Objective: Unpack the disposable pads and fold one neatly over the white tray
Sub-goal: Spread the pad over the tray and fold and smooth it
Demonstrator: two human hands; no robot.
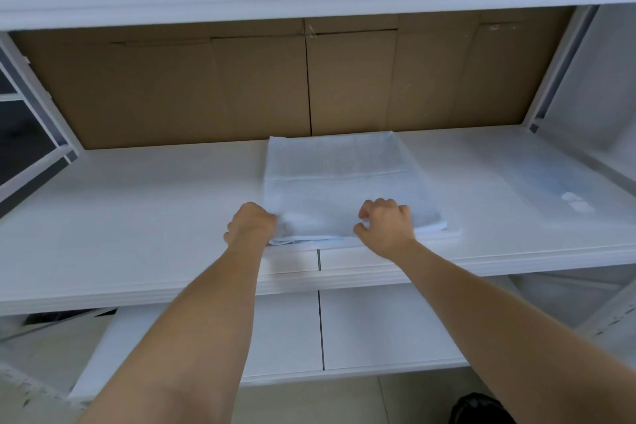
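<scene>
Head view: a folded disposable pad (344, 182) is gripped at its near edge by both hands on the white shelf (137, 217).

The pad lies near the shelf's front edge, right of centre. Its near-left corner is pinched by the left hand (253, 222), and its near edge is held in the curled fingers of the right hand (383, 227). A clear plastic wrapper (550, 182) lies toward the right end. The white tray cannot be told apart. An uneven pull could skew the thin layers or slide the pad off the front edge.
</scene>
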